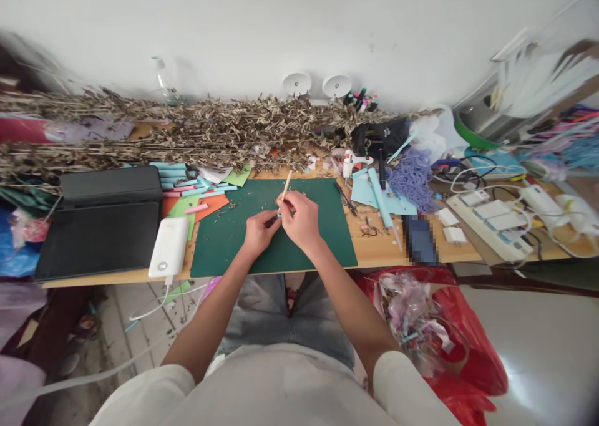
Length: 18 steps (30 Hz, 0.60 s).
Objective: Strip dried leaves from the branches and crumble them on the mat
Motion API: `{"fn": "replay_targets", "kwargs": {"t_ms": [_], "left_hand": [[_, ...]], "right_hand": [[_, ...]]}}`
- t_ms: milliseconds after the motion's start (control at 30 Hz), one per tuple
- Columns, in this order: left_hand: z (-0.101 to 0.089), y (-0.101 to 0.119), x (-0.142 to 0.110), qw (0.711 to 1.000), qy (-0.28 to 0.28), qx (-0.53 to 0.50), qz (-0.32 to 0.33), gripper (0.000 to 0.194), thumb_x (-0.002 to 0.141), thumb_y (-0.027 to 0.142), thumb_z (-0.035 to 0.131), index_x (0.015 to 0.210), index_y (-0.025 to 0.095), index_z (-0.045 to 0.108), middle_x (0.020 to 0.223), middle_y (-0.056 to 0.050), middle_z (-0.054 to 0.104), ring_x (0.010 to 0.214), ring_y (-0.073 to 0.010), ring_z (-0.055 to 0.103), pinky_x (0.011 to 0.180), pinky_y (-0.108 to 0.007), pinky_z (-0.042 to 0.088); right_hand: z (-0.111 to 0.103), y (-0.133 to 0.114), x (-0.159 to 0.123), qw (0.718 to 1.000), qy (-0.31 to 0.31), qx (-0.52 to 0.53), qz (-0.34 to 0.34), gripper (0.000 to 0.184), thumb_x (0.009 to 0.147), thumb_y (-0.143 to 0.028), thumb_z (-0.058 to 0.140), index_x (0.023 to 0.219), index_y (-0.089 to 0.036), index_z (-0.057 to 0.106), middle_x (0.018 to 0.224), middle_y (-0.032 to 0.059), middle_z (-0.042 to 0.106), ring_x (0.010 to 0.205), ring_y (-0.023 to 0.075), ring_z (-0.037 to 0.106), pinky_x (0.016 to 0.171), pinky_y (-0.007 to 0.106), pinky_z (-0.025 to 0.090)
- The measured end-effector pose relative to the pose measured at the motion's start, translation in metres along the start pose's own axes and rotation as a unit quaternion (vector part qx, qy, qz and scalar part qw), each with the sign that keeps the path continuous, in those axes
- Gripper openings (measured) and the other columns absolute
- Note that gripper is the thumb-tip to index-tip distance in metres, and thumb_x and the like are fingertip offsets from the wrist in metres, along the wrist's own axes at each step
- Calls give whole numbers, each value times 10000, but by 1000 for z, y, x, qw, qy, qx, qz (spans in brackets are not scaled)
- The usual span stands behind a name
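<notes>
Over the green cutting mat (224, 239) my two hands meet. My right hand (300, 219) is closed around a thin, pale wooden stick (287, 184), which points up and away from me. Its lower end goes into my fingers, so I cannot tell what kind of stick it is. My left hand (261, 231) is closed in a pinch right beside the right fingertips. A tiny light-blue bit (279, 213) shows between the fingertips of both hands; what it belongs to is hidden. Small brown crumbs lie on the mat beyond my hands.
Dried plant stems (262, 126) line the back. Left stand a black case (103, 226), a power bank (169, 246) and blue paper rolls (171, 175). Right are a glue gun (356, 161), purple yarn (412, 175), a phone (420, 240) and power strips (491, 226). A red bag (472, 345) hangs below.
</notes>
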<state>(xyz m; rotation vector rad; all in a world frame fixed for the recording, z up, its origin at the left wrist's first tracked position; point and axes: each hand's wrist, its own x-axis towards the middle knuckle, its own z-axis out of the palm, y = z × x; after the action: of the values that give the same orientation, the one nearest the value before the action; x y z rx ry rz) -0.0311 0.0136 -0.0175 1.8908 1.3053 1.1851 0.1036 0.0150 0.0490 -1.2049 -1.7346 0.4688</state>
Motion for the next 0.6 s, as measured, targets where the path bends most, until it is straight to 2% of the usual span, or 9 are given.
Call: {"fn": "replay_targets", "kwargs": {"t_ms": [433,600], "left_hand": [[-1,2,1,1000,3,4,-13,215,855,287,597,916,146,746,744,-49,697,657,-148,595,627,-240,442],[0,0,1,1000,2,3,-1,201,848,270,600,885,138,748,715,-39,673,617,-128,558,601,-230,417]], "right_hand": [[6,-1,2,999,23,-30,-9,146,917,-179,430,848,-209,555,832,32,594,771,150,563,728,251,446],[4,-7,1,998,9,-59,2,138,912,-175,436,847,-214,552,826,26,585,743,150,541,724,258,427]]}}
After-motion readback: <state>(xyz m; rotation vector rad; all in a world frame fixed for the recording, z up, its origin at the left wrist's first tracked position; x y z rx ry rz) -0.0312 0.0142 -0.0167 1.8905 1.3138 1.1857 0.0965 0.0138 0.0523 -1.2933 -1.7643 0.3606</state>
